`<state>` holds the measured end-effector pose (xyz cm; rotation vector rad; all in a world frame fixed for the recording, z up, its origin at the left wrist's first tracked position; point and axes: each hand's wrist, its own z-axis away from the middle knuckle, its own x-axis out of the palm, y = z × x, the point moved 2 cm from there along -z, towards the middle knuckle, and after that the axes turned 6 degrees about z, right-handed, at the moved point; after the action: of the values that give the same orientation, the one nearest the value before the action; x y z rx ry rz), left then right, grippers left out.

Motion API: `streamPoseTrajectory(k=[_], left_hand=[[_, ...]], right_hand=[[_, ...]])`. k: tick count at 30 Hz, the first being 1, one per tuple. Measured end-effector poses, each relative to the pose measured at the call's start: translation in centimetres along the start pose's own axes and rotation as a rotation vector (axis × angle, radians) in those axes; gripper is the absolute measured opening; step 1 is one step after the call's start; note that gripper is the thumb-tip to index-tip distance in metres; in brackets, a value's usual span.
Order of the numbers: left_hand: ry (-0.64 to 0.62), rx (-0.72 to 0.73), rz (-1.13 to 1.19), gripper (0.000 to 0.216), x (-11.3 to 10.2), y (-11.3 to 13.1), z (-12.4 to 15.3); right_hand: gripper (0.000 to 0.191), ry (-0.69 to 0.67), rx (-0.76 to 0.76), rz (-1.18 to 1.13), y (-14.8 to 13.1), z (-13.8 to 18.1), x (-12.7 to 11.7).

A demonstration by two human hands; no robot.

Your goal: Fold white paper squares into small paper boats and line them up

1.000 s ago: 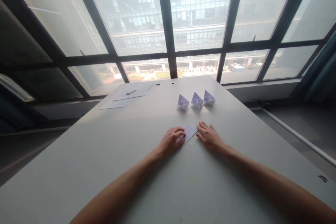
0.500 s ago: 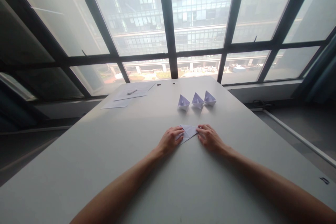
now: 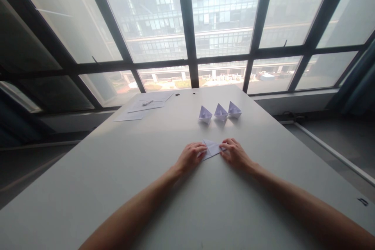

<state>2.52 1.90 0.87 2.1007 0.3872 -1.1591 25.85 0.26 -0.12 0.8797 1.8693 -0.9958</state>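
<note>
Between the left grip (image 3: pixel 190 156) and right grip (image 3: pixel 233 153), both pinching its ends, lies folded paper (image 3: pixel 213 148).

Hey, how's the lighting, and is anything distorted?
Head view: the windows are bright and washed out, backlighting the table; head view: soft shadows lie beside the forearms; head view: window frames splay outward, suggesting a wide lens; head view: creases in the folded paper look soft.
</note>
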Motion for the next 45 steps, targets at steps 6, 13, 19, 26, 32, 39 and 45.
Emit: streamPoseTrajectory(k=[6,13,19,26,32,39,45], left_hand=[[-0.002,-0.028,-0.073,0.021,-0.3,0.9,0.1],[0.011,-0.057,-0.112,0.02,-0.6,1.1,0.2],[0.008,-0.082,-0.115,0.033,-0.2,0.5,0.3],[0.038,-0.082,-0.111,0.039,0.1,0.0,0.3],[0.054,-0.082,-0.099,0.033,0.1,0.0,0.3],[0.076,-0.074,-0.072,0.03,0.2,-0.2,0.3],[0.091,-0.073,-0.04,0.032,0.2,0.1,0.3]], right_hand=[[0.024,-0.018,0.005,0.002,0.1,0.0,0.0],[0.023,-0.008,0.003,-0.001,0.0,0.0,0.0],[0.022,-0.005,0.005,-0.014,0.0,0.0,0.0],[0.024,0.005,0.001,-0.02,0.2,0.1,0.3],[0.024,0.01,0.002,-0.031,0.3,0.1,0.2],[0.025,0.028,0.011,-0.075,0.2,0.0,0.1],[0.029,0.118,-0.003,-0.148,0.5,0.0,0.4]])
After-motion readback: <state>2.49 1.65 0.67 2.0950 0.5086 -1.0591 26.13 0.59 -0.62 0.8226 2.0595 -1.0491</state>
